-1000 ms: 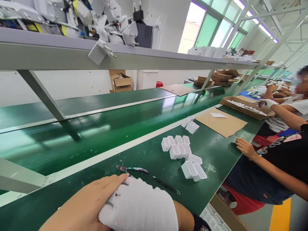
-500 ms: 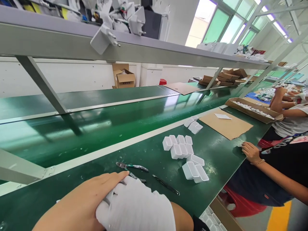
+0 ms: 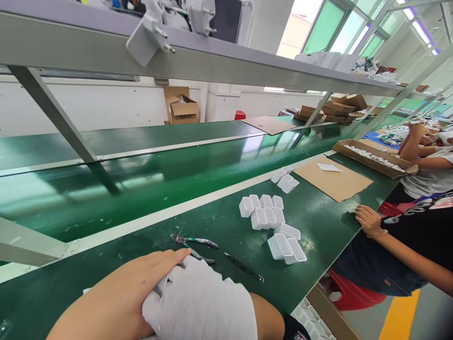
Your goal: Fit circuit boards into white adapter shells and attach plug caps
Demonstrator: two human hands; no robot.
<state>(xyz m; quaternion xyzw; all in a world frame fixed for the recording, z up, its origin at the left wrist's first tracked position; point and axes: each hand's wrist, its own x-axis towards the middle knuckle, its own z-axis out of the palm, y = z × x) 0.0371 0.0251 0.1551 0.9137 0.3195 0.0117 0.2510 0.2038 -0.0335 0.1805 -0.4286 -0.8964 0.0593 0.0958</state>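
My bare left hand (image 3: 109, 295) lies against my right hand (image 3: 201, 302), which wears a white glove, low in the head view. Both hands are closed together, and whatever is between them is hidden by the fingers and glove. Just beyond the fingertips, side cutters (image 3: 194, 242) with green and grey handles lie on the green bench, partly behind the glove. Black tweezers (image 3: 244, 267) rest to their right. Further right stand several white plastic cases (image 3: 268, 217), open side up, in loose groups.
A shelf (image 3: 226, 61) with white plug adapters (image 3: 145, 42) hanging over its edge crosses above the bench. Cardboard (image 3: 332, 182) and a long box of small white parts (image 3: 375, 158) lie to the right. A co-worker's hand (image 3: 370, 221) rests at the bench edge.
The view has tilted slightly downward, so the shelf and bench sit higher in the picture. My hands keep nearly the same pose against each other.
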